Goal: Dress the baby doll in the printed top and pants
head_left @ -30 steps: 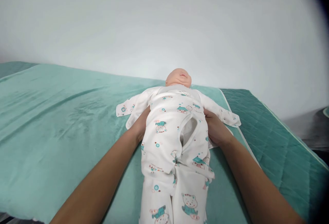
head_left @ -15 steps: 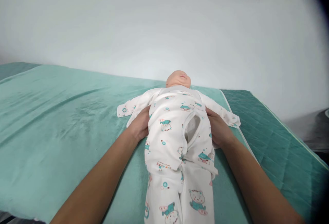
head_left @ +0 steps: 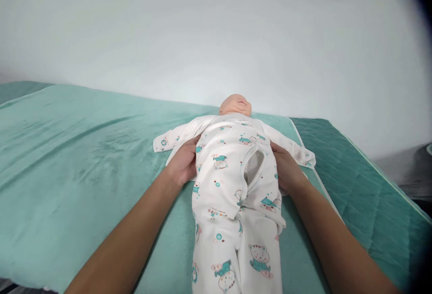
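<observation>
A baby doll (head_left: 235,104) lies on its back on a green sheet, its head toward the wall. It wears a white printed top, sleeves spread to both sides, and white printed pants (head_left: 219,186) with an oval opening in the crotch. My left hand (head_left: 185,161) is against the left side of the doll's waist, and my right hand (head_left: 285,168) is against the right side. The fingertips of both hands are hidden at the clothing's edges, so what they grip cannot be made out.
The light green sheet (head_left: 84,172) spreads across the bed, with a darker quilted cover (head_left: 364,186) on the right. A white wall (head_left: 202,42) stands behind the doll. A dark object sits at the far right edge.
The doll's head and body have shifted very slightly to the right. My left hand has moved a little up along the waist, while my right hand has hardly moved.
</observation>
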A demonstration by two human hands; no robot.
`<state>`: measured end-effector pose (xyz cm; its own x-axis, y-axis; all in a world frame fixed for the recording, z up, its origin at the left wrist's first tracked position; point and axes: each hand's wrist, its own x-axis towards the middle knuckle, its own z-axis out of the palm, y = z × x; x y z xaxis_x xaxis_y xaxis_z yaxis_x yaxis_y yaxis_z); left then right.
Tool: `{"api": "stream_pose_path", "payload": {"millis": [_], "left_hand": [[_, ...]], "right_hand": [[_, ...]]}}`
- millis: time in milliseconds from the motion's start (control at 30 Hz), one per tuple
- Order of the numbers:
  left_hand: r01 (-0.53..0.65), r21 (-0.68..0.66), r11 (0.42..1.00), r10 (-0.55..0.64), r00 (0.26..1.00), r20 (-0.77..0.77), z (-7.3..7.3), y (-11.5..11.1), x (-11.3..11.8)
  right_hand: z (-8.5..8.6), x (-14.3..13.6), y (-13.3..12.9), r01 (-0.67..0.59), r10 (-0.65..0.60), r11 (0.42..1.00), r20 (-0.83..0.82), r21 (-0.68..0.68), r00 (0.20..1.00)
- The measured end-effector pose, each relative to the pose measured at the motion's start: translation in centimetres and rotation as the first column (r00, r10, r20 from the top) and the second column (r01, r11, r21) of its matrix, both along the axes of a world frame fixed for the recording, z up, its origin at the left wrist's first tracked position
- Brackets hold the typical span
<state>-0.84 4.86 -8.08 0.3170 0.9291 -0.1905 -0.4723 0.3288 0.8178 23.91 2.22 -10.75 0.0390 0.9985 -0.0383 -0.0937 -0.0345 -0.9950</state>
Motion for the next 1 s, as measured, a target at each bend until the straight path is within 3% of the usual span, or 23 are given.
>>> {"api": "stream_pose_path", "payload": {"millis": [333, 500, 800, 1000], "left_hand": [[0.033, 0.028, 0.999, -0.034, 0.998, 0.050, -0.5, -0.1, 0.6], [0.081, 0.011, 0.997, -0.082, 0.996, 0.035, -0.7, 0.2, 0.3], [0.138, 0.041, 0.990, -0.121, 0.953, -0.279, 0.6, 0.0, -1.2], [0.138, 0.139, 0.981, -0.077, 0.924, -0.375, 0.5, -0.1, -1.2]], "right_hand": [[1.2, -0.5, -0.3, 0.027, -0.029, 0.999, 0.099, 0.025, 0.995], [0.9, -0.2, -0.3, 0.022, -0.022, 1.000, 0.022, 0.020, 1.000], [0.3, 0.2, -0.1, -0.026, 0.026, 1.000, -0.097, 0.003, 0.995], [-0.2, 0.5, 0.0, -0.051, 0.051, 0.999, -0.034, 0.020, 0.998]]}}
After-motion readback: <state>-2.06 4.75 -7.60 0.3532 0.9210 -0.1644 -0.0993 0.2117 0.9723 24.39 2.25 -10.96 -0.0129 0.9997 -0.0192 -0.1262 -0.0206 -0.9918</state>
